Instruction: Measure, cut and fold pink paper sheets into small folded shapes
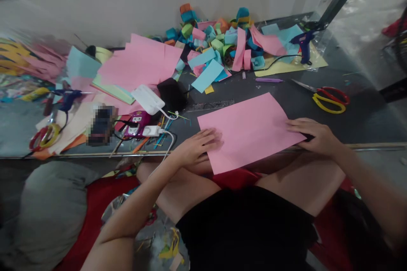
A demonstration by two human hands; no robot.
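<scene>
A sheet of pink paper [248, 131] lies slanted at the table's front edge, its near part jutting out over my lap. My left hand [200, 144] rests flat on its left side, fingers stretched out and slightly blurred. At the right corner, my right hand [314, 135] grips the sheet, with fingertips over the edge and the thumb at the near side. Beyond the sheet lie a purple pen [269, 80] and scissors [330, 98] with red and yellow handles.
Folded coloured paper pieces [219, 42] are heaped along the wall. A glue gun [304, 46] stands at the back right, another glue gun [68, 98] lies left. Pink sheets [140, 61], a purple power socket [138, 123], a white charger [151, 131] with cable and a phone [101, 126] crowd the left.
</scene>
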